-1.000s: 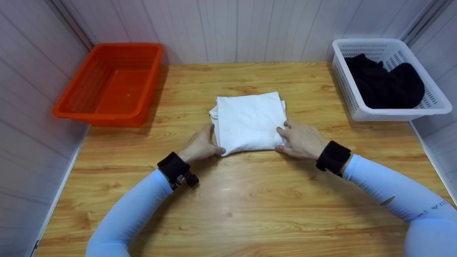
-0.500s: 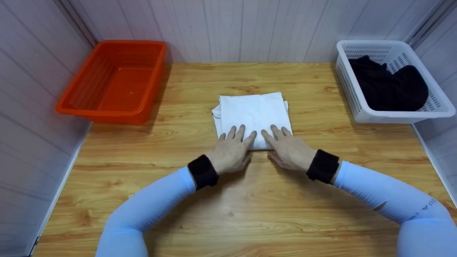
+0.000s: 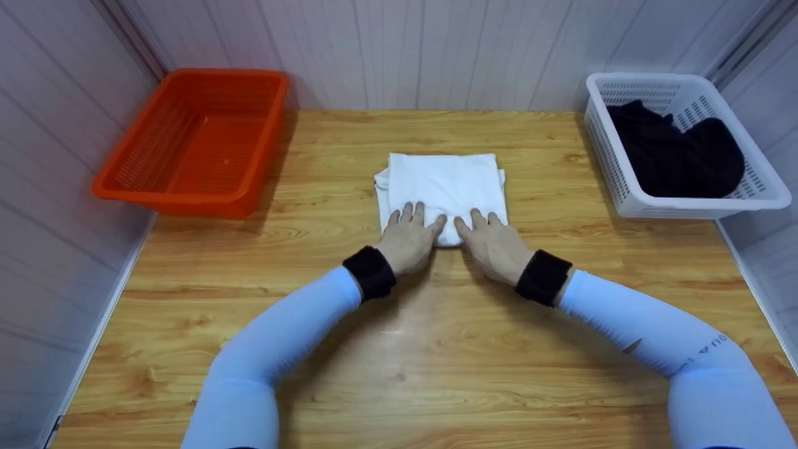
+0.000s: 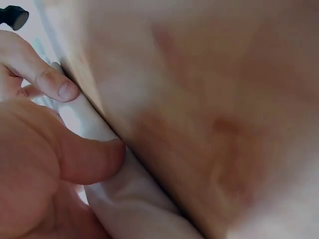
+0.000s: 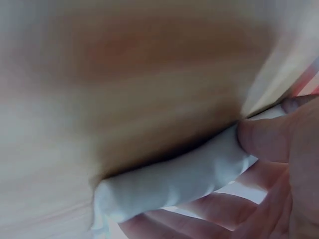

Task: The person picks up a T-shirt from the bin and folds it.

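A folded white cloth [image 3: 446, 178] lies flat on the wooden table, with lower layers peeking out along its left and right sides. My left hand [image 3: 408, 243] rests on the near left part, its fingers extended forward on top. Mirroring it, my right hand [image 3: 495, 249] presses the near right part with straight fingers. Between the hands a short stretch of the cloth's near edge shows. In the left wrist view the thumb [image 4: 94, 159] touches the rounded front edge. The right wrist view shows the other thumb [image 5: 264, 139] against that same edge, fingers over the cloth.
An orange basket [image 3: 249, 181] stands at the back left against the walls. At the back right is a white basket [image 3: 698, 202] holding black fabric [image 3: 679, 149]. Pale panel walls [image 3: 399, 56] close in the table [image 3: 399, 349] at the back and sides.
Both hands have left the cloth's near corners and come inward onto its top, fingers spread forward. Over the last half second hands and cloth have shifted slightly away from the person.
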Demonstrator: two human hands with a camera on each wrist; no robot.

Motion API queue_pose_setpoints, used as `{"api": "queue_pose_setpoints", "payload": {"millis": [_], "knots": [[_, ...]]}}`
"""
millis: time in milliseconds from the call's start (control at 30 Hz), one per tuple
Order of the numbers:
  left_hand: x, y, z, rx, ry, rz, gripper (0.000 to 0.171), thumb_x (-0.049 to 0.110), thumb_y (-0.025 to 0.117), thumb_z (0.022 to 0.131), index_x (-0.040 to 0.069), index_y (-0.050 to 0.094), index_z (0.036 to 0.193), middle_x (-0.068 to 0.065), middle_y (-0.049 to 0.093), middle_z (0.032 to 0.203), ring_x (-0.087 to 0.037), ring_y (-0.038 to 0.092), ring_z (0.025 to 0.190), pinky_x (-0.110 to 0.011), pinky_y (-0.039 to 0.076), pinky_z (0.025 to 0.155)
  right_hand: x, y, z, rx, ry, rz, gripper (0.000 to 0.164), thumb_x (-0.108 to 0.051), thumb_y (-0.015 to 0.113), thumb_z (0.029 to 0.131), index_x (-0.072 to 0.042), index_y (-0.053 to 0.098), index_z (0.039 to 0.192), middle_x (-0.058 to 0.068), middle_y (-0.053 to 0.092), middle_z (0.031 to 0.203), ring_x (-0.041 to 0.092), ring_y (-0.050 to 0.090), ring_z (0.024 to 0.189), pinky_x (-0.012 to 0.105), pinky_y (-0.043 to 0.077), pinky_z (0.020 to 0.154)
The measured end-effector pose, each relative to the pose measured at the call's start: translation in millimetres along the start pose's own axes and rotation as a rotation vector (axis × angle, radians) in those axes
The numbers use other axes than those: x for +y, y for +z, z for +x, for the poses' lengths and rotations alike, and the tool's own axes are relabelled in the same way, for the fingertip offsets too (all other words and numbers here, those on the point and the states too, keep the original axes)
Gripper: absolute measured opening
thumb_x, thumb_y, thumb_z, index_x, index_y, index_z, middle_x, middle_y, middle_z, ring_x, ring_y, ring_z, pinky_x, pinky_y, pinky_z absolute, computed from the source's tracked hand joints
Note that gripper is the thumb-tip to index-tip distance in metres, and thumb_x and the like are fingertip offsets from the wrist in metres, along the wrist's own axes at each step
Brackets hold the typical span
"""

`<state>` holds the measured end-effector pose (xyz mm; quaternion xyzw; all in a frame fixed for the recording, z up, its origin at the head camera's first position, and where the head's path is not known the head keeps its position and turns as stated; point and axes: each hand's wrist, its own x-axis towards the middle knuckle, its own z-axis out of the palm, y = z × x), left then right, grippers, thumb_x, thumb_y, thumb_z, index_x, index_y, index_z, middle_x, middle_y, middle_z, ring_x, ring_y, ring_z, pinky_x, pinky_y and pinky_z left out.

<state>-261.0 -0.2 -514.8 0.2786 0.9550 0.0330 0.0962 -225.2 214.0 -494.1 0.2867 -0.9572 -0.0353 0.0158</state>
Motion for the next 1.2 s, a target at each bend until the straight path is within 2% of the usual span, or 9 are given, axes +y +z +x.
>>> {"api": "queue_pose_setpoints", "payload": {"millis": [100,233,300,500,533,700,933,1133,1200], "knots": [[-5.2,-6.8,16.7,-0.054,-0.007,-0.018,0.070,0.017,0.055,0.111,0.023,0.035,0.178,-0.036,0.028,0.180,-0.055,0.029,0.170,-0.068,0.036,0.135,9.8,1.6,14.0,-0.066,0.047,0.026,0.053,-0.011,0.058,0.113,0.002,0.052,0.164,0.040,0.058,0.155,0.060,0.069,0.122,0.064,0.069,0.083],[-18.9,-6.9,51.0,-0.111,-0.034,-0.054,0.073,0.018,0.054,0.112,0.027,0.029,0.179,-0.032,0.019,0.185,-0.052,0.019,0.174,-0.068,0.031,0.138,24.4,3.6,34.6,-0.126,0.091,0.060,0.056,-0.014,0.053,0.114,0.002,0.046,0.167,0.042,0.052,0.161,0.062,0.064,0.131,0.066,0.066,0.095],[-27.5,-6.1,69.8,-0.113,-0.045,-0.050,0.074,0.019,0.055,0.111,0.030,0.028,0.180,-0.030,0.019,0.185,-0.051,0.019,0.174,-0.067,0.032,0.137,39.8,14.4,48.7,-0.120,0.088,0.061,0.057,-0.018,0.050,0.115,0.000,0.044,0.169,0.041,0.051,0.163,0.061,0.063,0.134,0.066,0.065,0.098],[-56.6,-3.6,115.0,-0.132,-0.085,-0.085,0.077,0.020,0.052,0.111,0.040,0.022,0.180,-0.022,0.010,0.190,-0.044,0.010,0.178,-0.063,0.027,0.141,62.3,16.4,83.1,-0.095,0.075,0.053,0.054,-0.020,0.050,0.117,-0.002,0.047,0.168,0.038,0.053,0.163,0.058,0.063,0.137,0.064,0.061,0.109],[-61.4,-4.0,119.8,-0.147,-0.093,-0.101,0.078,0.019,0.051,0.111,0.041,0.021,0.180,-0.020,0.007,0.190,-0.044,0.007,0.178,-0.062,0.024,0.142,57.5,7.2,85.9,-0.103,0.085,0.061,0.053,-0.017,0.052,0.116,-0.001,0.049,0.167,0.038,0.054,0.162,0.058,0.064,0.136,0.065,0.060,0.110],[-80.7,-8.6,134.6,-0.191,-0.139,-0.164,0.086,0.010,0.050,0.106,0.045,0.019,0.178,-0.015,0.000,0.192,-0.040,-0.002,0.179,-0.059,0.014,0.145,66.2,19.8,113.5,-0.096,0.092,0.092,0.054,-0.019,0.054,0.114,-0.004,0.051,0.166,0.037,0.058,0.158,0.057,0.066,0.130,0.065,0.059,0.109],[-91.3,-17.0,139.1,-0.197,-0.174,-0.190,0.087,0.009,0.050,0.106,0.045,0.018,0.179,-0.013,-0.002,0.192,-0.038,-0.005,0.179,-0.058,0.011,0.146,104.5,78.2,152.2,-0.023,0.058,0.096,0.058,-0.026,0.052,0.113,-0.010,0.048,0.169,0.035,0.055,0.162,0.059,0.060,0.138,0.067,0.054,0.115],[-93.2,-15.5,141.2,-0.164,-0.180,-0.192,0.086,0.010,0.053,0.106,0.045,0.021,0.178,-0.012,0.003,0.192,-0.039,-0.002,0.179,-0.059,0.013,0.145,78.3,25.6,137.3,-0.124,0.061,0.090,0.059,-0.023,0.053,0.115,-0.004,0.045,0.170,0.035,0.049,0.169,0.051,0.049,0.158,0.063,0.043,0.130],[-93.0,-14.3,143.4,-0.157,-0.178,-0.182,0.085,0.013,0.055,0.107,0.044,0.021,0.179,-0.013,0.004,0.192,-0.040,-0.001,0.179,-0.060,0.014,0.145,85.8,33.3,138.3,-0.121,0.037,0.085,0.061,-0.028,0.050,0.116,-0.004,0.041,0.172,0.036,0.046,0.170,0.051,0.045,0.160,0.063,0.040,0.133]]}}
